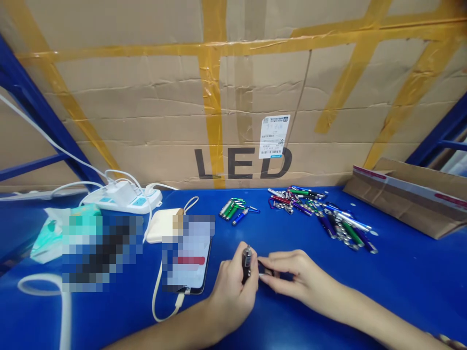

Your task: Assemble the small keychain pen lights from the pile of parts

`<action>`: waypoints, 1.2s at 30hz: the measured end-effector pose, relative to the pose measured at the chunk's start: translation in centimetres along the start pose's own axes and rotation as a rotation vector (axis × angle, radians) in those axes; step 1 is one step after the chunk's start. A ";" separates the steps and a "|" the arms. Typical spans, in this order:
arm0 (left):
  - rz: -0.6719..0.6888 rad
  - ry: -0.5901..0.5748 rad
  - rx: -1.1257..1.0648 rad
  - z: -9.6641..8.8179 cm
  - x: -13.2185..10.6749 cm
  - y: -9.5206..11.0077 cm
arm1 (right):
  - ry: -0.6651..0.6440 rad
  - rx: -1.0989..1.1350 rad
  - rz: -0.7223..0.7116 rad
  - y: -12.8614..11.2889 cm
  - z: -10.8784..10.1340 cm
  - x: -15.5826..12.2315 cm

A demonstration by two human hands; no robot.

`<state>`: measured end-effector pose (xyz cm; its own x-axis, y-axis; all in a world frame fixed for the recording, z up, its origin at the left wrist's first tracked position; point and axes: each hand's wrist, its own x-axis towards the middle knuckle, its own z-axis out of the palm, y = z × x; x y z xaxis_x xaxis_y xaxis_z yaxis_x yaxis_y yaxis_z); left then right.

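My left hand (229, 291) is closed around a small black flashlight (246, 265), which stands nearly upright with its silver end up. Just to the right, my right hand (306, 277) pinches a small black clip (267, 270) between thumb and fingers. The clip is close to the flashlight; whether the two are joined I cannot tell. Beyond my hands lies a small group of green, blue and silver flashlights (230, 210) with clips. Farther right is a larger loose pile of coloured flashlights (343, 226).
A phone (193, 257) lies left of my hands, cabled to a cream power bank (160, 226). Behind them sits a white power strip (148, 201), with a tissue pack (47, 238) at far left. An open brown paper box (408, 204) stands at right, before a big taped carton (156, 121).
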<state>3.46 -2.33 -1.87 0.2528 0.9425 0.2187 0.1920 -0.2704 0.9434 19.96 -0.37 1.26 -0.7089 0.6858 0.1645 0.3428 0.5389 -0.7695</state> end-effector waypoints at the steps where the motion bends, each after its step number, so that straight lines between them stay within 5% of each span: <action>1: 0.009 0.015 0.035 0.0 0.0 0.1 | -0.002 -0.023 -0.009 0.0 -0.1 0.0; 8: -0.039 0.212 0.095 -0.1 0.9 0.4 | 0.044 -0.159 -0.105 0.3 -0.5 -0.2; 17: -0.106 0.250 0.057 0.1 1.0 -0.5 | 0.006 0.341 0.184 0.5 -0.3 0.3; 31: -0.010 0.181 0.050 0.0 0.9 0.2 | -0.085 0.403 0.179 -0.2 0.1 0.1; 36: -0.036 0.247 0.097 0.1 1.1 -0.1 | -0.034 0.179 0.111 -0.1 0.0 0.0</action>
<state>3.82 -1.32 -1.80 0.0074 0.9680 0.2508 0.2897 -0.2422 0.9260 19.93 -0.42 1.28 -0.6941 0.7178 0.0547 0.3071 0.3639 -0.8793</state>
